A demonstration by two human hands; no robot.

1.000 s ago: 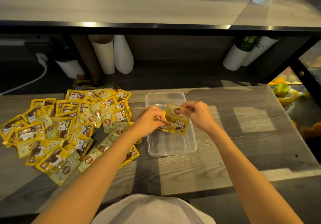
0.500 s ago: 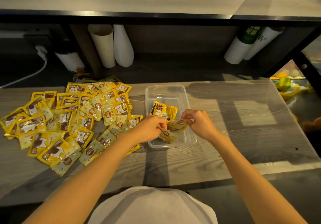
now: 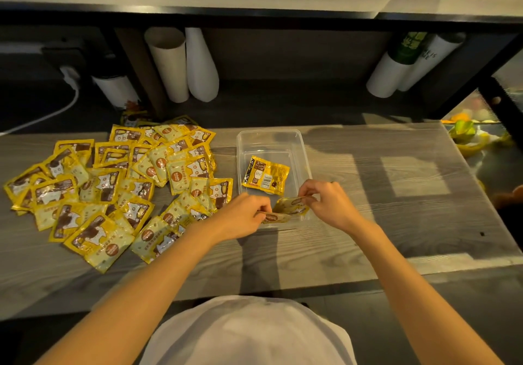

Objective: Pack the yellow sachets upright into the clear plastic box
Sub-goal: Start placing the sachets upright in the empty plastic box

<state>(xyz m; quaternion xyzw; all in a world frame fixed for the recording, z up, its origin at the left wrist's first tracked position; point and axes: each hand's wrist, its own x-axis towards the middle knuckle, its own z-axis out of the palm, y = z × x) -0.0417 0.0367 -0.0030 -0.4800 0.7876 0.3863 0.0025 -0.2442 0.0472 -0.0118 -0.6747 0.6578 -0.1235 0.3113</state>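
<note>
A clear plastic box stands on the grey wooden table. One yellow sachet leans back in its middle, printed back facing up. At the box's near end my left hand pinches a yellow sachet by its edge. My right hand pinches a second sachet just beside it. Both held sachets sit low in the near end of the box. A large loose pile of yellow sachets covers the table to the left of the box.
Rolls of white and brown paper cups lie on the lower shelf behind the table, and more cups at the right. A white cable runs at far left. Fruit sits past the table's right edge.
Both hands have come down from above the box to its near end with their sachets. One sachet was let go and now leans in the middle of the box.
</note>
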